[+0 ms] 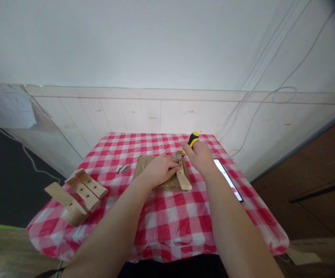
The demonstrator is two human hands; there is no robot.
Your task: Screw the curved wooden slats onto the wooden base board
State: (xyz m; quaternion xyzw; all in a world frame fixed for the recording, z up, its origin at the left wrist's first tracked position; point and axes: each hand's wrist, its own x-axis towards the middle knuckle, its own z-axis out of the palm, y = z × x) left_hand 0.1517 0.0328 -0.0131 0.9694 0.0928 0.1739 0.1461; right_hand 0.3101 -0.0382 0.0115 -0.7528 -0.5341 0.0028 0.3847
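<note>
In the head view my right hand (200, 156) is wrapped round a screwdriver (194, 137) with a yellow and black handle. The tool tilts, its tip pointing down at a small angled wooden piece (184, 180) with a hole in it. My left hand (162, 168) presses its closed fingers on that piece, close to the screwdriver's tip. Whether a screw sits under the fingertips is hidden. Beneath the piece lies a brown wooden board (141, 165) marked with small holes.
Several screws (124, 168) lie left of the board. More angled wooden pieces with holes (86, 189) stand at the table's left. A phone with a lit screen (228, 180) rests by my right forearm. The red-and-white checked tablecloth (173, 224) reaches the wall (144, 116).
</note>
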